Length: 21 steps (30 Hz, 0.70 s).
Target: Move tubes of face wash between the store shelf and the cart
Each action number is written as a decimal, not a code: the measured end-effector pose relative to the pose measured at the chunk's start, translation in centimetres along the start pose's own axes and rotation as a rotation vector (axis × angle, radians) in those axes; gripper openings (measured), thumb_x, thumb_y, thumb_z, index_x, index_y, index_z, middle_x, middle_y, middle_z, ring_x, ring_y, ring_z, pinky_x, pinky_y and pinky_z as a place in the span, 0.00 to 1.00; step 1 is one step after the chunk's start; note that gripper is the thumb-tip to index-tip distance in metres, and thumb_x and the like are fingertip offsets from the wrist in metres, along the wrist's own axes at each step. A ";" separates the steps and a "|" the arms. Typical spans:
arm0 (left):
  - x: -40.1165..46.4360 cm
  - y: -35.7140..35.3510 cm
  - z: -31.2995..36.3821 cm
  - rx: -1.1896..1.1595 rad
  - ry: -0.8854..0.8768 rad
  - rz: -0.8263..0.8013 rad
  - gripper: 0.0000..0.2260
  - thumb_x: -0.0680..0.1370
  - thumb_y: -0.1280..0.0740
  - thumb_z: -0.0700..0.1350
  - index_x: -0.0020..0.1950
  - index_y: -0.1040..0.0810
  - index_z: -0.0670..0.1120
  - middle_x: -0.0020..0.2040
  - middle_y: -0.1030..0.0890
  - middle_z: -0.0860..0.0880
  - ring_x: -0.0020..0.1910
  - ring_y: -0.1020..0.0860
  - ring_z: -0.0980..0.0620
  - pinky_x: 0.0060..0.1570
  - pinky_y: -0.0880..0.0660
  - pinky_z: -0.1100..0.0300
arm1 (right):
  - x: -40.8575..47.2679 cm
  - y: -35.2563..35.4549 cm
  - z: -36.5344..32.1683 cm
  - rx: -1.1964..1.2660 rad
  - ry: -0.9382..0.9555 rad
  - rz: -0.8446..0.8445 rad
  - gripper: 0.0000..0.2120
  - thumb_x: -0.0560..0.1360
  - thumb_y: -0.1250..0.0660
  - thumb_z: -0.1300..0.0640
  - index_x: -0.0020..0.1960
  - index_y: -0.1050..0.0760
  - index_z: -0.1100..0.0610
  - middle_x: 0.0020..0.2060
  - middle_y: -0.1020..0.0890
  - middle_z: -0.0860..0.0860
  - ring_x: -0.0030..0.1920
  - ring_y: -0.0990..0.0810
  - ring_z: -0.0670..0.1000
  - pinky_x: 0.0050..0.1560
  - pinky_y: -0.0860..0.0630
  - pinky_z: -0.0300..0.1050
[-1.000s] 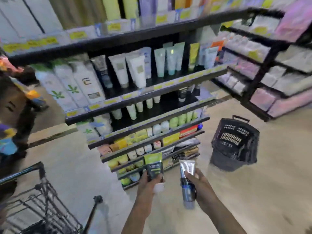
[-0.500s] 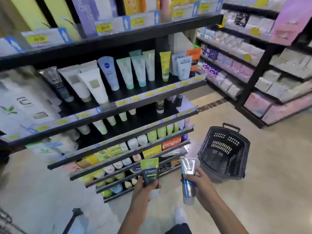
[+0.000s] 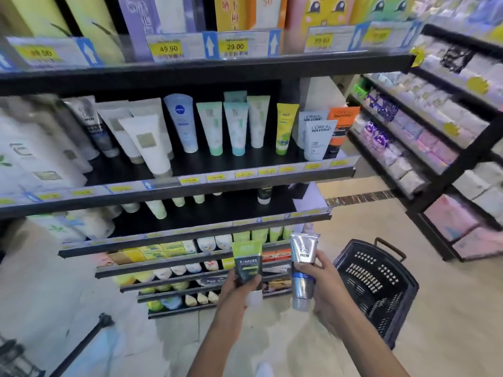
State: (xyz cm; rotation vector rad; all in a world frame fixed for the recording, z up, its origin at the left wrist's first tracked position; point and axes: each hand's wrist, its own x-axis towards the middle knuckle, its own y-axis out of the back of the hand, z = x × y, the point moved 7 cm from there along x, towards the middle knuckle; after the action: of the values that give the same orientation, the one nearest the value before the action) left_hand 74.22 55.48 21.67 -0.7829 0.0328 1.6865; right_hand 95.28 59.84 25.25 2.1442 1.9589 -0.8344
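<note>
My left hand grips a green and black face wash tube, cap down. My right hand grips a silver and blue face wash tube, also cap down. Both tubes are held upright side by side in front of the lower shelves. The black store shelf ahead carries a row of standing face wash tubes, with gaps between some of them. Only a corner of the wire cart shows at the bottom left.
A black plastic shopping basket stands on the floor just right of my right hand. A second black shelving unit with packaged goods runs along the right. Price tags line the top shelf edge.
The view has swung left-to-right and closer to the shelf; the cart has slid almost out of view. Both hands keep their tubes, raised slightly toward the shelves.
</note>
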 end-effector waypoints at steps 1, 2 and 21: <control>0.1 -0.4 0.1 -0.002 -0.008 0.005 0.38 0.61 0.14 0.53 0.68 0.24 0.49 0.58 0.14 0.46 0.63 0.19 0.41 0.74 0.35 0.34 | 0.5 0.2 -0.3 -0.004 -0.005 -0.001 0.22 0.73 0.27 0.69 0.63 0.20 0.52 0.54 0.15 0.63 0.55 0.16 0.68 0.55 0.20 0.70; 0.1 -0.9 0.3 0.007 -0.026 0.009 0.37 0.61 0.14 0.53 0.67 0.23 0.49 0.58 0.14 0.46 0.63 0.19 0.41 0.73 0.35 0.34 | 1.1 0.3 -0.6 -0.013 -0.009 -0.006 0.21 0.73 0.27 0.69 0.63 0.21 0.53 0.54 0.15 0.62 0.54 0.16 0.67 0.54 0.19 0.70; -0.1 -7.1 4.9 0.097 -0.239 0.133 0.17 0.73 0.23 0.39 0.60 0.19 0.51 0.58 0.15 0.43 0.62 0.19 0.39 0.72 0.31 0.36 | 5.7 0.9 -4.8 -0.123 -0.063 -0.258 0.23 0.67 0.22 0.62 0.61 0.20 0.55 0.56 0.17 0.65 0.56 0.18 0.70 0.62 0.25 0.71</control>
State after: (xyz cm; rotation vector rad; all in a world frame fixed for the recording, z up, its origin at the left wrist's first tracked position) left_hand 78.22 59.45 28.23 -0.5122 0.0002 1.8813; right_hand 97.69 66.89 26.34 1.8028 2.2224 -0.7831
